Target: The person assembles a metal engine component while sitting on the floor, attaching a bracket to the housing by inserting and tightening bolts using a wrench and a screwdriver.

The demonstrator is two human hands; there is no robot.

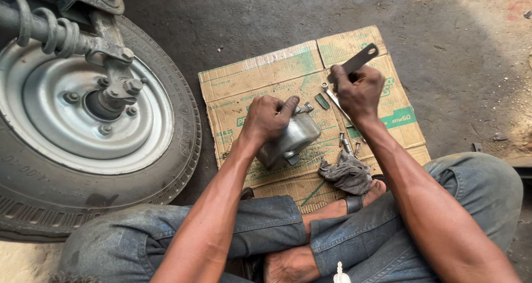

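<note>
Faded blue jeans (dusty), dark sandal strap, bare arms.

Head-worn view, steeply down, close range.

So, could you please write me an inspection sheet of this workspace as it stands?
Surface: flattened cardboard sheet on a dark concrete floor.
Job's things: silver metal housing under the left hand; flat metal tool in the right hand.
Clutter: grey rag, loose bolts, a spanner and a small green piece on the cardboard.
Grip: left closed over the housing; right closed on the tool.
Cables: nothing seen.
Surroundings: vehicle wheel with coil spring at left; person sits cross-legged in jeans and sandals.
</note>
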